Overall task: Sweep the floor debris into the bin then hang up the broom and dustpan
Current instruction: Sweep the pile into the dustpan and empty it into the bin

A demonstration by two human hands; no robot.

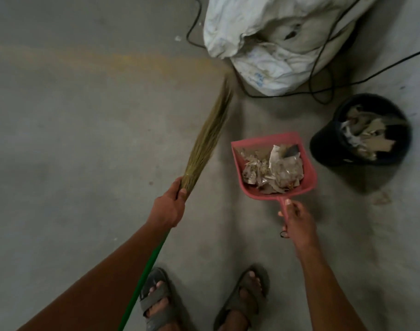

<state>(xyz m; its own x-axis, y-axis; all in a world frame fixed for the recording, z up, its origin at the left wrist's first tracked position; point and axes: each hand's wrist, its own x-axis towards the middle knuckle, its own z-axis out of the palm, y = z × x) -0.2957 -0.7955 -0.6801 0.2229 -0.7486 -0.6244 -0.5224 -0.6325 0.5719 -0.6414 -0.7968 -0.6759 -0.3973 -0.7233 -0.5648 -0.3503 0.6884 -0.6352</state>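
My left hand (pixel 169 206) grips a grass broom (pixel 207 137) where its straw head meets the green handle, which runs back under my forearm. The bristles point up and away across the floor. My right hand (pixel 296 219) holds the handle of a pink dustpan (pixel 239 168), which is above the floor and loaded with paper scraps and debris (pixel 274 168). A black bin (pixel 323 142) stands just right of the dustpan, with torn paper and cardboard inside it.
A large white sack (pixel 271 39) sits at the top, with black cables (pixel 323 91) looping around it on the grey concrete floor (pixel 84 115). My feet in grey sandals (pixel 156 299) stand at the bottom.
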